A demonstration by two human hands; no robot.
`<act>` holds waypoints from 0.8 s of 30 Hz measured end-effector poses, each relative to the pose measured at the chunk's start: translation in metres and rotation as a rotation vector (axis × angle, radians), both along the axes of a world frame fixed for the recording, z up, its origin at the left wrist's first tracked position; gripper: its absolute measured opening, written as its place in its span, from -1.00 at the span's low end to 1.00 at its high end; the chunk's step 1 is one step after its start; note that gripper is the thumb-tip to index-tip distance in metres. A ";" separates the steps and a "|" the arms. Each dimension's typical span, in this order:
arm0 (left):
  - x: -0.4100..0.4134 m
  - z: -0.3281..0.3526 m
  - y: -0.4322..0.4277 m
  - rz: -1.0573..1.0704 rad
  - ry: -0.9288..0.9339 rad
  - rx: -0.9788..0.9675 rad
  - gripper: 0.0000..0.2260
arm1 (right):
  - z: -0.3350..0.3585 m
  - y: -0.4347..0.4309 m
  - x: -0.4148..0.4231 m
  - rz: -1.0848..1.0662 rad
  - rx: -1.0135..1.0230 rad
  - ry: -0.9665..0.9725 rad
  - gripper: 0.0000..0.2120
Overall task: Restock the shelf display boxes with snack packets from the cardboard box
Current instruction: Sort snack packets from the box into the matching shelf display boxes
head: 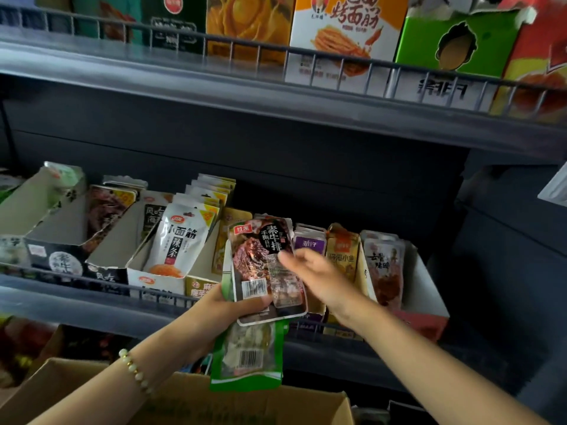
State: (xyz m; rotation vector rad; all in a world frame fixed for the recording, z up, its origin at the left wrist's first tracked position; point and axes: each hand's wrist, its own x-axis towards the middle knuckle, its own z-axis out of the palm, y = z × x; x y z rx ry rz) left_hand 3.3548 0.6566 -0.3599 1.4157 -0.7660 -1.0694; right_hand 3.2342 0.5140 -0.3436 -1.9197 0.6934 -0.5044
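My left hand grips a stack of snack packets in front of the middle shelf: a dark red-and-black packet faces me, and a green packet hangs below it. My right hand hovers just right of the dark packet, fingers loosely extended and blurred, fingertips near its right edge, holding nothing that I can see. Display boxes line the shelf: a white packet box, a purple packet row, an orange packet row and a red-lined box. The cardboard box stands open below my arms.
A wire rail runs along the shelf front. The upper shelf overhangs, carrying large snack cartons behind its own rail. Partly filled grey boxes stand at the left. Dark shelving panels close off the right side.
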 end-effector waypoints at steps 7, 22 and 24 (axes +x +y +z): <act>0.018 0.001 0.046 0.038 -0.001 -0.003 -0.75 | -0.019 0.037 0.027 -0.010 0.168 -0.170 -0.57; 0.084 -0.007 0.123 0.343 -0.029 -0.283 -0.71 | -0.001 0.157 0.115 0.253 -0.086 -0.078 -0.76; 0.096 -0.008 0.134 0.373 -0.013 -0.288 -0.65 | 0.002 0.162 0.125 0.282 0.056 -0.074 -0.66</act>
